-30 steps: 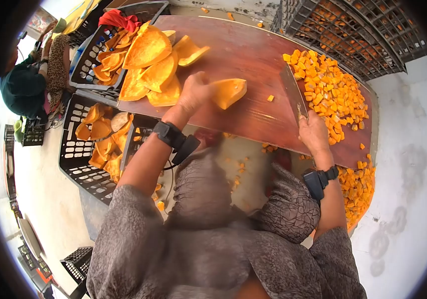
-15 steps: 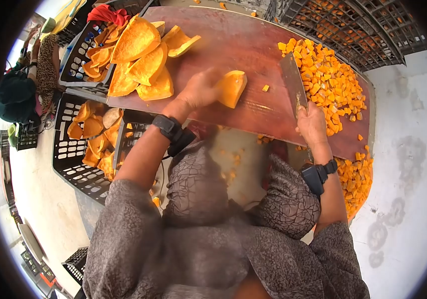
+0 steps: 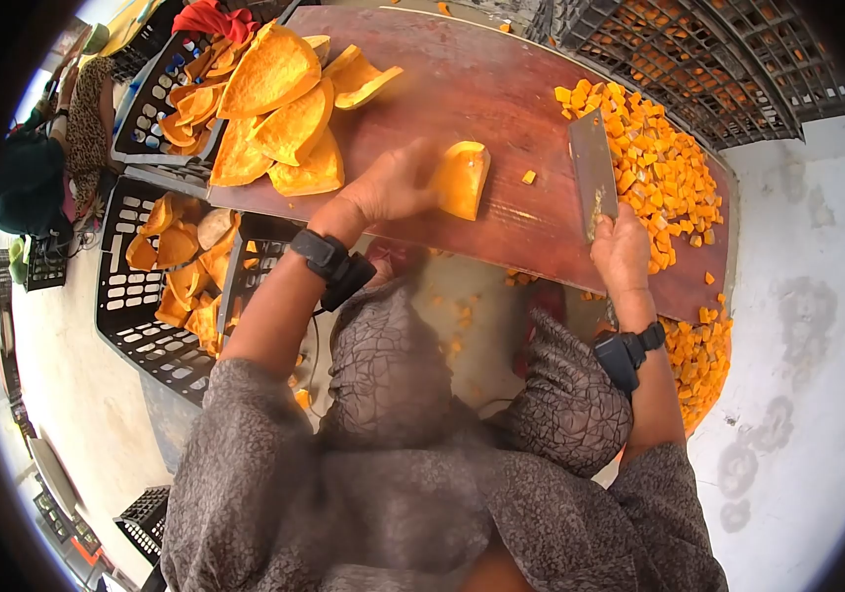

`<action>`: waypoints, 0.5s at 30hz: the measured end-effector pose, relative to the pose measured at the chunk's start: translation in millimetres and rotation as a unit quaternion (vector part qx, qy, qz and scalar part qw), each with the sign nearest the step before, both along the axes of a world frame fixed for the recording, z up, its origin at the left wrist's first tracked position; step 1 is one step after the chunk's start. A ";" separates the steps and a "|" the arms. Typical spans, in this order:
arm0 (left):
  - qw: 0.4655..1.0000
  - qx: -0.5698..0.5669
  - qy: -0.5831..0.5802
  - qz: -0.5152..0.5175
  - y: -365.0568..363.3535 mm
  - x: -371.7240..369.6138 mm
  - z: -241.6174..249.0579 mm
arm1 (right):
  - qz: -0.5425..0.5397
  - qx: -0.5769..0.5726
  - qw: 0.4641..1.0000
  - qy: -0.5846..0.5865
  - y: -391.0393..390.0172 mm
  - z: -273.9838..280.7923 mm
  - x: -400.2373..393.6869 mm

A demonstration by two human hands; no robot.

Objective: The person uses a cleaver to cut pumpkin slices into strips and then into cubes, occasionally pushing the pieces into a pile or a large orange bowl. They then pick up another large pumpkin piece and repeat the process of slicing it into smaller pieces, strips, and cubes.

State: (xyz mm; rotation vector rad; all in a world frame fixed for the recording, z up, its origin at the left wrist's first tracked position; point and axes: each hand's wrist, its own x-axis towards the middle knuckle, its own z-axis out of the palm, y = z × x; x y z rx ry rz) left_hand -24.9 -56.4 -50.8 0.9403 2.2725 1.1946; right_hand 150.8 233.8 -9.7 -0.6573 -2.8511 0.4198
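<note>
My right hand [image 3: 623, 252] is closed round the handle of a cleaver [image 3: 595, 163], whose broad blade stands beside the heap of diced pumpkin [image 3: 661, 173] on the red-brown board [image 3: 531, 109]. Just left of a wedge of pumpkin [image 3: 463, 181] on the board is my left hand [image 3: 393, 185]. Its fingers are smeared by motion at the wedge's edge, so I cannot tell whether they grip it. One small pumpkin cube [image 3: 529, 178] lies between the wedge and the cleaver. Larger pumpkin pieces [image 3: 289, 113] are piled at the board's left end.
Black crates [image 3: 131, 286] of pumpkin pieces stand at the left, one topped with a red cloth [image 3: 213, 20]. More crates [image 3: 679, 49] with pumpkin stand behind the board. Diced pumpkin [image 3: 703, 370] lies below its right end. Another person [image 3: 28, 183] is at the far left.
The pumpkin wedge has turned slightly and now stands straighter beside my left hand. The cleaver has shifted a little to the right in my right hand.
</note>
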 end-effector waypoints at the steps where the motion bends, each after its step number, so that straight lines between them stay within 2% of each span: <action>1: 1.000 -0.007 0.007 -0.022 -1.5 -0.3 0.9 | 0.001 0.001 1.000 -0.001 -1.0 0.6 -0.5; 7: 0.999 -0.002 0.017 -0.048 -3.8 2.1 7.1 | -0.007 0.010 1.000 0.010 -6.1 2.6 -1.5; 15: 0.995 -0.030 0.051 -0.086 -4.1 0.9 8.4 | -0.027 -0.060 0.998 -0.019 -2.9 0.4 -3.5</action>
